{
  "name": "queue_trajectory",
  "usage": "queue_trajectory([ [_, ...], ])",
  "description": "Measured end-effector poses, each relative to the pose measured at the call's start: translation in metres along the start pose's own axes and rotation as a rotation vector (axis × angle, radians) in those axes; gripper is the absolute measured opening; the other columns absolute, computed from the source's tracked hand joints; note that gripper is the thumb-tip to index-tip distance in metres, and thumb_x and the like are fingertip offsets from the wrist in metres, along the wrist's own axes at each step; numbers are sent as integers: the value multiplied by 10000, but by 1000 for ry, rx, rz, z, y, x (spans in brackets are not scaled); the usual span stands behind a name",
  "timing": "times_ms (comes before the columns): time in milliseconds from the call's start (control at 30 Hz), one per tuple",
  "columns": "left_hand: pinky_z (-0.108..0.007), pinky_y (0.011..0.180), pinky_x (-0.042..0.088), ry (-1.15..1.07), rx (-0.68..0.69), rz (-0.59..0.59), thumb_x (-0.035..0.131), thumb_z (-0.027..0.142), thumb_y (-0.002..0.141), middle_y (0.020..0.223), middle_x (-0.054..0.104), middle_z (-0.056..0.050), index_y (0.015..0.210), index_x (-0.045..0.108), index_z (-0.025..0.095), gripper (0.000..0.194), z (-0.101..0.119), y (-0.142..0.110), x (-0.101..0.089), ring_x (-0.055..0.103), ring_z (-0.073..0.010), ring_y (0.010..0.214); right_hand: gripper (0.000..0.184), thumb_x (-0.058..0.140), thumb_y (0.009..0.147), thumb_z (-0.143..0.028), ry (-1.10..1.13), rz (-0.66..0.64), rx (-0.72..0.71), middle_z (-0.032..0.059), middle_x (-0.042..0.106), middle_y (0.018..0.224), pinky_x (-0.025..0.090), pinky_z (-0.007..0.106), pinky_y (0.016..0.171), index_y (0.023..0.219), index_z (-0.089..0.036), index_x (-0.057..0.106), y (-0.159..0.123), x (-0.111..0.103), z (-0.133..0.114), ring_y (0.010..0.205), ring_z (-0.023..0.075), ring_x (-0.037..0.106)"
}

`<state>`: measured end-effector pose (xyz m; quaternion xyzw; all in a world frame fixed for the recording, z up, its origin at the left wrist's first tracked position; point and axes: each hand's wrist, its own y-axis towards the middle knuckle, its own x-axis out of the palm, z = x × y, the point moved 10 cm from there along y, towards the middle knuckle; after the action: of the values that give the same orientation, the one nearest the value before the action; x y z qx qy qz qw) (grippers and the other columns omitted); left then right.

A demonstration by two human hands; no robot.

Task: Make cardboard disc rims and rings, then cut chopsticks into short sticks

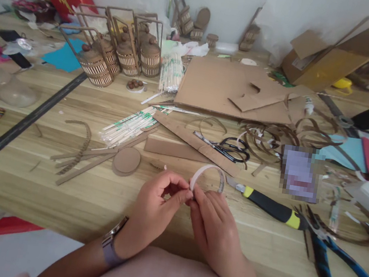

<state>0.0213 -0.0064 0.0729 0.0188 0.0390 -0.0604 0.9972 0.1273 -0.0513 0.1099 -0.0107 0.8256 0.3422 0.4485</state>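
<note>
A narrow roll of tape (210, 168), a pale ring with print on its inner face, stands upright above the wooden table. My right hand (216, 224) grips the lower part of this ring. At its left edge, my left hand (158, 206) pinches thumb and forefinger together; whether a loose tape end is between them is hidden. Near my left hand lie round cardboard discs (126, 161) and thin cardboard strips (77, 159). Right of the ring rests a utility knife (267, 206) with its blade out. Black-handled scissors (234, 149) lie behind it.
Blue-handled pliers (327, 252) lie at the right. Behind are bundled wrapped sticks (131, 123), a cardboard sheet (213, 85), curled strips (264, 139) and an open carton (327, 62). Several small handled baskets (127, 58) stand back left, near a dish of brown beads (135, 85).
</note>
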Motion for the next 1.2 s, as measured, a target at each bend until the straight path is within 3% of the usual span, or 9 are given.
queue_trajectory([
  [500,-162,671,481,50,135,20,662,129,841,812,669,28,856,660,203,76,6,-2,-3,620,-92,740,305,417,982,-132,2,2,0,46,657,748,479,319,591,1272,-134,511,0,1,-1,646,186,593],
  [800,-198,743,456,123,225,-28,655,108,856,771,636,33,785,635,202,120,14,-1,0,587,-107,770,277,409,980,-122,3,7,-15,55,662,749,499,315,598,1234,-122,521,1,0,-2,653,186,594],
  [1200,-198,733,456,149,225,-22,671,112,848,792,652,33,829,634,210,107,14,-1,-2,592,-112,768,307,406,975,-119,-15,10,-28,48,655,731,479,317,581,1262,-115,513,-1,0,-2,641,186,583],
])
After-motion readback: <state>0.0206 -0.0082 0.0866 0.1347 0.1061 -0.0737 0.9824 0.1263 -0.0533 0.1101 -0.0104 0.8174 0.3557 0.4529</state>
